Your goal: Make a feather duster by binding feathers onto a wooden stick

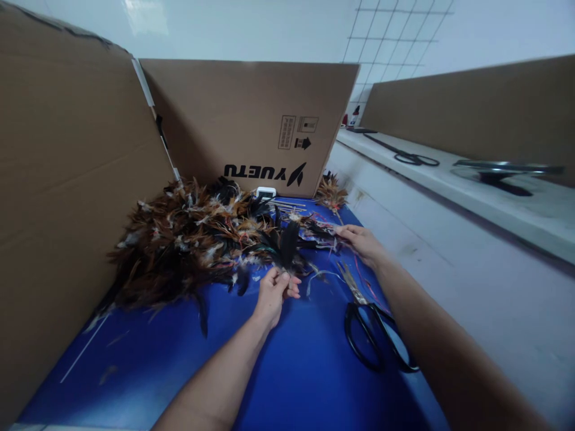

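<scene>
Forearms enter from the frame's bottom. Left hand (274,293), centre frame, pinches a small black feather bundle (287,245) upright; right hand (362,242) reaches loosely curled, fingers on loose feathers. Large feather pile (179,245) at centre left remains unsorted. Black-handled scissors (372,329) lie idle on blue mat (291,371).

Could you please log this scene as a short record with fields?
Left hand: pinching a dark feather bunch
Right hand: reaching into loose strands, grip unclear
Feather pile: brown, black and white, left of the hands
Scissors: black-handled, flat on the blue mat
Cardboard: walls behind and left
</scene>
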A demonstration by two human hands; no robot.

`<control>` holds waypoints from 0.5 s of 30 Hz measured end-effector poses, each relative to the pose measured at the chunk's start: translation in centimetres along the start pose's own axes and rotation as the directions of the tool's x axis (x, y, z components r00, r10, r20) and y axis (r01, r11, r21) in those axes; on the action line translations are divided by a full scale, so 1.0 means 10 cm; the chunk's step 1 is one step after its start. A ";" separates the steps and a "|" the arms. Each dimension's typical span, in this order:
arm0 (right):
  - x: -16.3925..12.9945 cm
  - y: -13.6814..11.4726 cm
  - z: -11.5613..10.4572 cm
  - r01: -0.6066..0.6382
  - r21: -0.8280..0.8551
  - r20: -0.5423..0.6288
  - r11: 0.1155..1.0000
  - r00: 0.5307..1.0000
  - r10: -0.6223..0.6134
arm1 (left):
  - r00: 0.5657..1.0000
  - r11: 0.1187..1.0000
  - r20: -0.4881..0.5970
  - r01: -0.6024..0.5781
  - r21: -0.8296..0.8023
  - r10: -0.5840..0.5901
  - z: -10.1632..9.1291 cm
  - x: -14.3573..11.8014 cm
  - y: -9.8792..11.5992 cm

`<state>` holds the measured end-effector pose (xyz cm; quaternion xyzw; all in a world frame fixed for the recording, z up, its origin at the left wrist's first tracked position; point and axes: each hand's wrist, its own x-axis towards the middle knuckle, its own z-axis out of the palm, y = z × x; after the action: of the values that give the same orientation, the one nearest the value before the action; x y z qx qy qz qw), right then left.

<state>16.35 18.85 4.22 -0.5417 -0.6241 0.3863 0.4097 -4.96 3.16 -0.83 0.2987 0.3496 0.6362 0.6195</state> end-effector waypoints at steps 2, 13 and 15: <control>-0.05 -0.04 -0.04 -0.020 0.063 0.009 0.998 1.000 0.020 | 1.000 1.000 0.013 -0.013 0.012 0.013 0.00 0.00 0.00; -0.16 -0.12 -0.23 -0.099 0.275 0.106 0.956 0.992 0.072 | 0.999 0.999 0.050 -0.022 0.050 0.019 -0.01 0.00 -0.03; -0.18 -0.12 -0.25 -0.090 0.259 0.114 0.962 0.992 0.062 | 0.999 0.999 0.048 -0.013 0.049 0.011 -0.01 -0.01 -0.02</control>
<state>18.41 17.04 6.13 -0.4848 -0.5668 0.5091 0.4295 -4.91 3.08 -1.06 0.3308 0.3484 0.6239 0.6163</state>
